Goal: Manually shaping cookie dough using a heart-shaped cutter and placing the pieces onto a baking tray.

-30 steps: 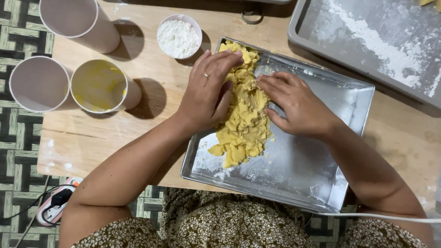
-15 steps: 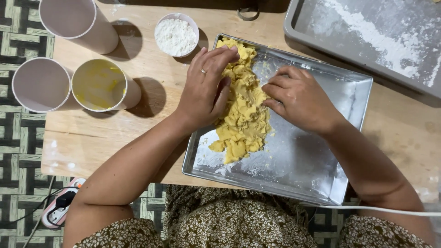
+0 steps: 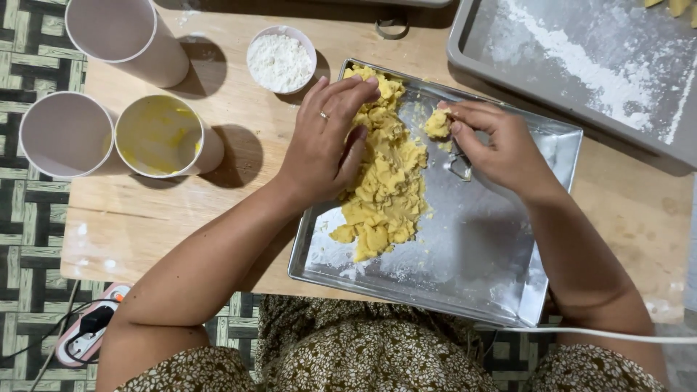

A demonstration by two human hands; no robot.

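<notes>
Left hand [image 3: 323, 149] flat, open, pressing yellow dough [image 3: 385, 189] in metal tray [image 3: 501, 290]. Right hand [image 3: 497, 149] pinches dough lump [image 3: 438, 123] at 1 o'clock. Dough crumbly, not yet cohesive.

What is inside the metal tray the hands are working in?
The metal tray holds yellow dough and traces of flour. The left hand presses it; the right hand pinches off a piece. Dough beneath the left hand is hidden.

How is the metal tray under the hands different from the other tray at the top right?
The near tray holds yellow dough and lies fully in view. The far tray is cut off by the frame and carries mostly streaks of white flour. Both are grey metal with raised rims.
</notes>
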